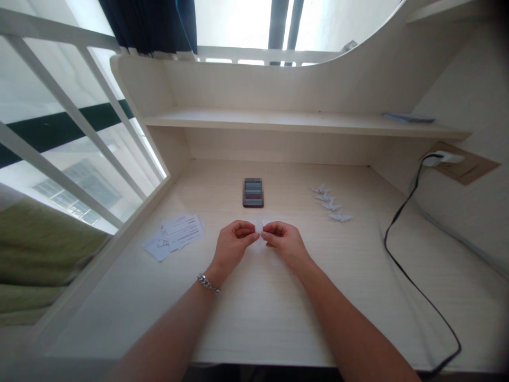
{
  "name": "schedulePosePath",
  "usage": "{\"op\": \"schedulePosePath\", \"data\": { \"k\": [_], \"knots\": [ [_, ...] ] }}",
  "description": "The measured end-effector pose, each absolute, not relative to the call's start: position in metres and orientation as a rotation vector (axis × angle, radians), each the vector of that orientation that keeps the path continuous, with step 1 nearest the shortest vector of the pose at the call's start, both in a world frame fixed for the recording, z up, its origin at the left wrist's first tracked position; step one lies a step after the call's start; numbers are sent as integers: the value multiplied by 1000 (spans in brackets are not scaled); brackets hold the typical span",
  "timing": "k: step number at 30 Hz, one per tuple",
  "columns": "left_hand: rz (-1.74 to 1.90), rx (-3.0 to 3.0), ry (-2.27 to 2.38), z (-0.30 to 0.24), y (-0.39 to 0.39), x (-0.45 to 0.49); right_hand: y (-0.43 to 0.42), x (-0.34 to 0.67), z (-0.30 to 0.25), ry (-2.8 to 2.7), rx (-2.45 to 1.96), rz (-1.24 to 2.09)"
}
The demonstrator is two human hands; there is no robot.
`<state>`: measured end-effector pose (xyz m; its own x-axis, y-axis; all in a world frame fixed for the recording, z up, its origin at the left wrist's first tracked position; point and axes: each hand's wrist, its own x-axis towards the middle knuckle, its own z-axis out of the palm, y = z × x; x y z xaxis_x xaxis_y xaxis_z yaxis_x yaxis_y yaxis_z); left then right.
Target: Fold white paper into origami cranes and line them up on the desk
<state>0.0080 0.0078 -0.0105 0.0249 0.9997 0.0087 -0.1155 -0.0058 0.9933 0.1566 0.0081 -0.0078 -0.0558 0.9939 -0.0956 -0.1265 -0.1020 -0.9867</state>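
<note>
A small folded piece of white paper (259,227) is held up between my two hands over the middle of the desk. My left hand (236,241) pinches its left side between thumb and fingers, and a silver chain bracelet circles that wrist. On the other side, my right hand (286,241) pinches the paper's right edge. The fingertips cover part of the paper, so its exact shape is hard to make out. Just beyond the hands lies a phone (253,192) with a blurred screen.
Several small folded paper cranes (340,217) form a row at the right. Printed paper sheets (183,232) overlap at the left. A black cable (401,268) runs from a wall socket (465,164) down the desk's right side. A shelf (278,119) spans the back; white railings (67,101) stand left.
</note>
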Motion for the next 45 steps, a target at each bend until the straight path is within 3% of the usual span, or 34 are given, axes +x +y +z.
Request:
{"op": "schedulePosePath", "data": {
  "k": [45],
  "knots": [
    [1255,1288,1080,-13,5,9,9,156,-13,-1104,-1086,1438]
  ]
}}
